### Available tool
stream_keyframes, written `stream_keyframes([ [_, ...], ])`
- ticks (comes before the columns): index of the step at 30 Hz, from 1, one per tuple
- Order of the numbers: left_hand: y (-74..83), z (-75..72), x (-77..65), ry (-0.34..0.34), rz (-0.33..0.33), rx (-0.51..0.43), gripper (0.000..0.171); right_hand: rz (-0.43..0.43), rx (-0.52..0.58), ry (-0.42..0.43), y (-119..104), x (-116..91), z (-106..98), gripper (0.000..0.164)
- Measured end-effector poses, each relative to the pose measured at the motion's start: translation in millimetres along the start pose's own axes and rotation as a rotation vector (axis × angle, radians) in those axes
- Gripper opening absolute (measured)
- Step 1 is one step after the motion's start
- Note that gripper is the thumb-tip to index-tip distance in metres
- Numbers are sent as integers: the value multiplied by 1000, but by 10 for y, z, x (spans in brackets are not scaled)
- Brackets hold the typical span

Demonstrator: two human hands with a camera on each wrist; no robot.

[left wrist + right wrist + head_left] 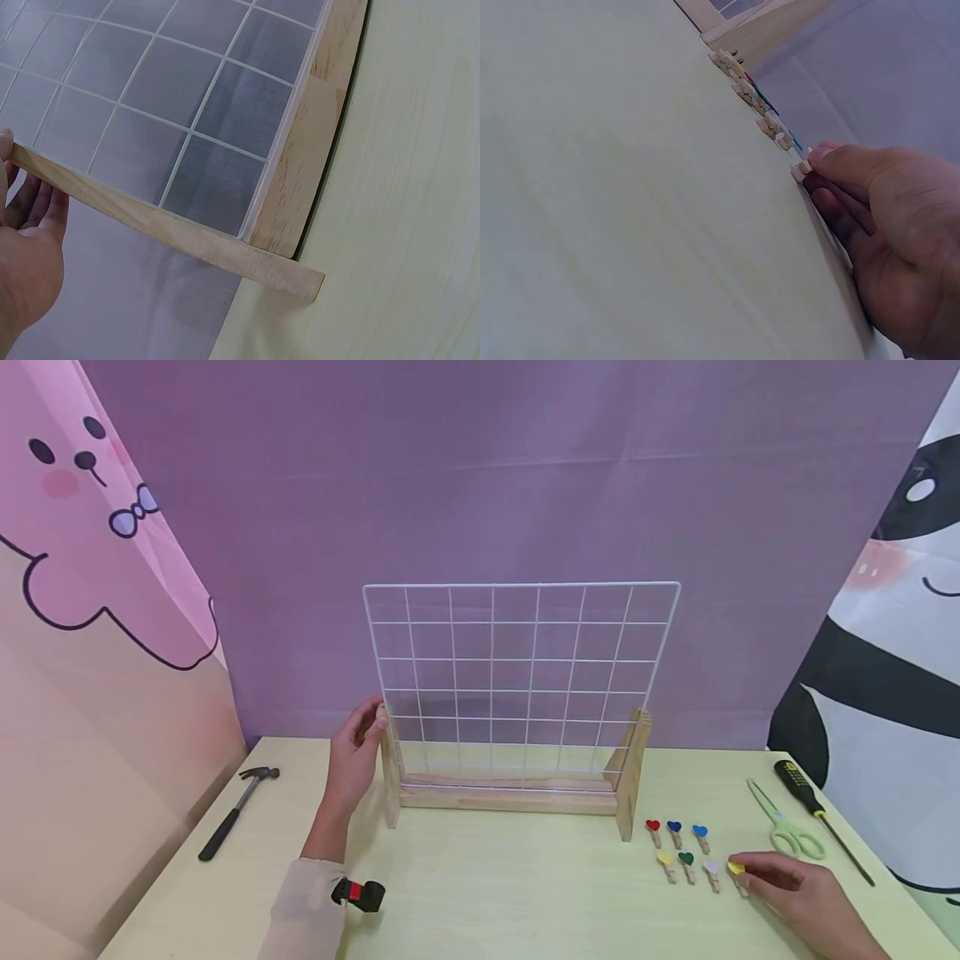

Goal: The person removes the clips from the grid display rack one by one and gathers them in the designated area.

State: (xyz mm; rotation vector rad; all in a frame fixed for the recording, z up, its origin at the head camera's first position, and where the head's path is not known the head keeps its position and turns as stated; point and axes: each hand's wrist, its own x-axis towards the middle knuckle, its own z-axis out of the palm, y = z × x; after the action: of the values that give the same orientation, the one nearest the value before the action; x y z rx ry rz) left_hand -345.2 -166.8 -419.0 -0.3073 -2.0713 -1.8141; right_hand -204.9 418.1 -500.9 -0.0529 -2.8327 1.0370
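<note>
A white wire grid (525, 584) stands upright in a wooden stand (510, 800) at the middle of the table. My left hand (354, 760) grips the top of the stand's left upright (172, 232), thumb on the near side and fingers curled behind. Low on the right, my right hand (810, 893) pinches a small wooden clothespin with a yellow heart (736, 867), at the right end of the front row. Its wooden end (802, 171) shows at the fingertips in the right wrist view, close to the tabletop.
Beside that hand lie several heart clothespins in two rows, including a red one (653, 827) and a green one (686, 860). Green scissors (787, 831) and a screwdriver (802, 789) lie at the right edge. A hammer (238, 814) lies on the left.
</note>
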Motion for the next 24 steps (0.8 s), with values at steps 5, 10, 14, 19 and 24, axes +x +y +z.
stream_keyframes([
  [5,-2,-12,-10,3,-6,11,44,-6,2,14,-26,-7,26,34],
  [10,-7,-6,-5,4,7,3,43,-1,-1,25,-41,-13,36,34],
  [14,-17,5,11,3,10,0,42,-27,-6,41,-39,-16,45,32],
  [19,-39,21,28,2,13,-13,42,-2,-9,16,-20,3,16,35],
  [24,-49,42,27,4,9,-14,43,22,-8,0,18,11,-20,39],
])
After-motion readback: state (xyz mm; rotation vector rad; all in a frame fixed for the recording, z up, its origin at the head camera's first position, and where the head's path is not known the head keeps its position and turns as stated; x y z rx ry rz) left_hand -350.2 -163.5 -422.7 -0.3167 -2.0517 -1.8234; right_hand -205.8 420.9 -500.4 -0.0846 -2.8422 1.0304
